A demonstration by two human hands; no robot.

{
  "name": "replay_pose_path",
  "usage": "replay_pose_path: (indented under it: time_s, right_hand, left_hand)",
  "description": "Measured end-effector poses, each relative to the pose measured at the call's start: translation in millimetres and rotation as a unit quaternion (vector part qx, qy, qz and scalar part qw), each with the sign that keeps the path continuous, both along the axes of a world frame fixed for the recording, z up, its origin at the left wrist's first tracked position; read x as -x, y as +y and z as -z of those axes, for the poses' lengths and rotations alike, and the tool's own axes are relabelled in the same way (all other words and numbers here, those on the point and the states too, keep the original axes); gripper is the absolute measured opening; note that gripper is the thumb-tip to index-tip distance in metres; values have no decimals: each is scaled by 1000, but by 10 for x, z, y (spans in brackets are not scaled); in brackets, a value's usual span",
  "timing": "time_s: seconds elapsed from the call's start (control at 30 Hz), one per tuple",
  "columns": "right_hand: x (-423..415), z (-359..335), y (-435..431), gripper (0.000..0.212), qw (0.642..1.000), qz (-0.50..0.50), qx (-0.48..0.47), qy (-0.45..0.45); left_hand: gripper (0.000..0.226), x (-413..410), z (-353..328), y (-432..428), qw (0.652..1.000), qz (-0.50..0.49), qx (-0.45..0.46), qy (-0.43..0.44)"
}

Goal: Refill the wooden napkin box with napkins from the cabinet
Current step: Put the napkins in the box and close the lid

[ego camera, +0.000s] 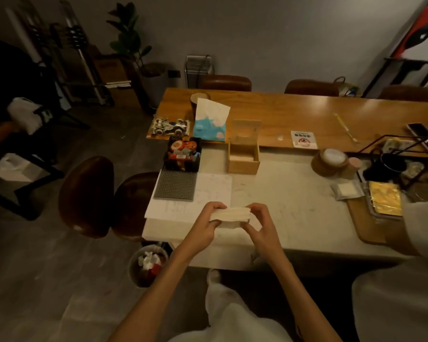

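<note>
A stack of white napkins [230, 214] is held just above the pale table, near its front edge. My left hand [208, 222] grips the stack's left end and my right hand [258, 222] grips its right end. The wooden napkin box [243, 164] stands farther back on the table, beyond my hands, with a clear upright lid panel [246, 130] behind its open top. Its inside looks nearly bare, with only a thin pale layer at the bottom.
Left of the box sit a black snack tray [182, 154], a grey pegboard [176, 185] on white paper, and a blue tissue pack [209, 125]. Coasters [330, 162] and a cluttered wooden tray [371, 223] lie right. Brown chairs [87, 196] and a waste bin [147, 266] stand left.
</note>
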State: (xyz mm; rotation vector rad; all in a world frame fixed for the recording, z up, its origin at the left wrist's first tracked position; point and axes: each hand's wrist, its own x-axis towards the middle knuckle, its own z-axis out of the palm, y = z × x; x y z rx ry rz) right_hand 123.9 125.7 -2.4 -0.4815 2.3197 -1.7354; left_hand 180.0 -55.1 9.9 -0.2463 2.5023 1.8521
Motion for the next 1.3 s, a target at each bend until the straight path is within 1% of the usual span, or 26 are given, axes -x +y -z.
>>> replay_pose_path:
  time_s: [0.13,0.23,0.33,0.53,0.63,0.8,0.93,1.0,1.17,1.3]
  right_hand:
    - [548,125,-172,30,1000,1,-2,-4]
    - [883,286,-274,31,999,15,-1,-42]
    - [1038,494,-316,31,996,37,-1,-82]
    - [1276,766,-438,36,991,63,-11,-121]
    - [1271,893,-493,28,989,61,-17,-134]
    - [1263,997,-497,39,988,54,-16,-145]
    - [1245,1064,-541,64,988,61,-9,-142]
    - [1226,1072,-570,72,986,68,-20,-154]
    - [1136,1097,-657,76,982,79,-10,-169]
    - [1126,1125,-715,83,979,98,-11,-176]
  left_hand:
    - [39,527,138,-198,1000,10,23,2]
    - [39,881,280,-296,999,5,34,-10]
    - [37,1080,427,-310,998,-1,43,-42]
    - [40,1368,695,-362,997,-20,42,-55]
    - [40,1384,836,-415,997,-28,25,-60]
    - [55,1349,926,-464,997,-5,-26,-69]
    - [63,1369,1027,-449,994,0,-49,-92]
    - [64,1367,1064,-422,994,-3,-55,-94]
    - [68,1324,1113,-322,992,-26,-82,-90]
    - [67,1346,1124,-309,993,-27,-79,-85]
